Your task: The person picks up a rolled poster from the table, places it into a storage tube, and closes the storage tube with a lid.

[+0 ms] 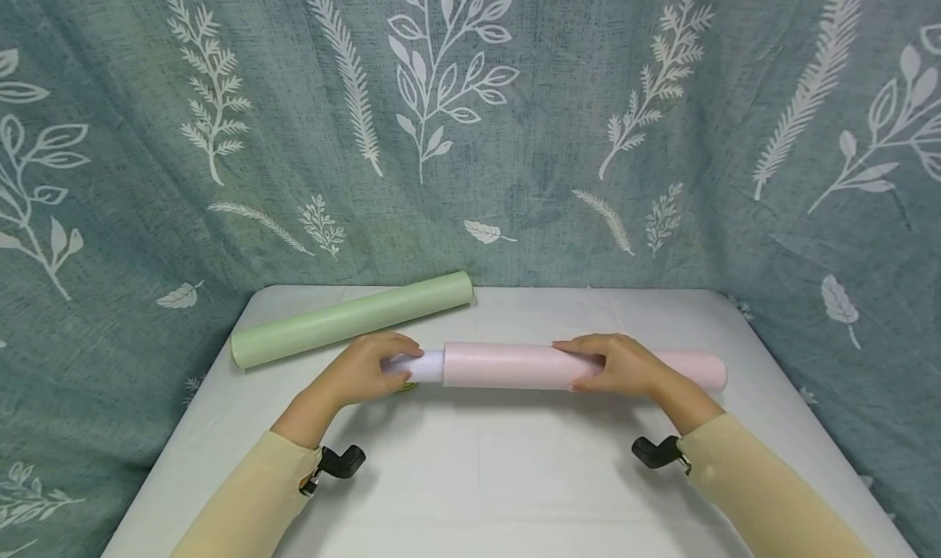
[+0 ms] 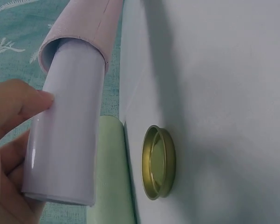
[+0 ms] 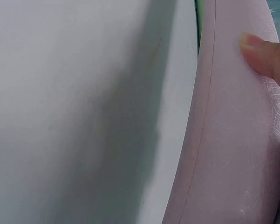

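A pink cardboard tube (image 1: 507, 366) is held level above the white table by my right hand (image 1: 621, 366), whose thumb and fingers wrap its middle. From the tube's open left end sticks a pale white roll (image 1: 426, 367), smooth and slightly glossy. My left hand (image 1: 371, 368) grips this roll near its outer end, thumb on the near side and fingers over the far side. In the left wrist view the roll (image 2: 67, 126) sits inside the tube's rim with a gap around it. On the table below lies a gold metal cap (image 2: 158, 163).
A green tube (image 1: 353, 317) lies slantwise at the back left of the white table (image 1: 478, 476). Behind the table hangs a blue-green curtain (image 1: 544, 133) with white leaf prints. Black wrist cameras (image 1: 341, 462) project from both sleeves.
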{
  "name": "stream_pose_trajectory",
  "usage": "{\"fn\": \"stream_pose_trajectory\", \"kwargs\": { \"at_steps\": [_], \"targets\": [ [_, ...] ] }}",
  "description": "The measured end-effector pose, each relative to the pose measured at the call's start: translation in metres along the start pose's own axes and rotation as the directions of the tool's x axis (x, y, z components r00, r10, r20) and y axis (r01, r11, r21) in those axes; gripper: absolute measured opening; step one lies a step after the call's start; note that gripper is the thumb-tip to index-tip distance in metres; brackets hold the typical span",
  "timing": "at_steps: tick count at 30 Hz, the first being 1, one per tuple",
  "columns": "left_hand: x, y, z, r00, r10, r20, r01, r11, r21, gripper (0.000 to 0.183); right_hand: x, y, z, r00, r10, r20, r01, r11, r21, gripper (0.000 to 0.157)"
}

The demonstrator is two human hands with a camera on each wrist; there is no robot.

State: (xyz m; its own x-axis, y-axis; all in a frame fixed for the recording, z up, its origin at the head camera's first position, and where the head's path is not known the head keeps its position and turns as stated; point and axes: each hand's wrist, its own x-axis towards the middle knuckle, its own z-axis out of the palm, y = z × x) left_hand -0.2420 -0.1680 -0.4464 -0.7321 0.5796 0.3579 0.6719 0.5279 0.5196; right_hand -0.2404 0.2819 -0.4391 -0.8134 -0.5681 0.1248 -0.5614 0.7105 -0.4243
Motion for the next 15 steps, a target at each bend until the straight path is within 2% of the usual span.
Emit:
{"fn": "stream_pose_trajectory", "kwargs": {
  "at_steps": [4,15],
  "targets": [
    [-0.002,-0.0004,-0.0005,1.0,0.011,-0.025,-0.012,1.0,-0.019,0.03,-0.0015,0.0011,0.0001,1.0,-0.001,0.0,0.001,1.0,-0.009,0.067],
    [-0.0028,0.0021,0.0026,0.998,-0.021,-0.061,0.017,0.998,-0.053,0.028,-0.0042,-0.0002,0.0007,1.0,0.007,-0.008,-0.007,1.0,-0.009,0.068]
  ]
}}
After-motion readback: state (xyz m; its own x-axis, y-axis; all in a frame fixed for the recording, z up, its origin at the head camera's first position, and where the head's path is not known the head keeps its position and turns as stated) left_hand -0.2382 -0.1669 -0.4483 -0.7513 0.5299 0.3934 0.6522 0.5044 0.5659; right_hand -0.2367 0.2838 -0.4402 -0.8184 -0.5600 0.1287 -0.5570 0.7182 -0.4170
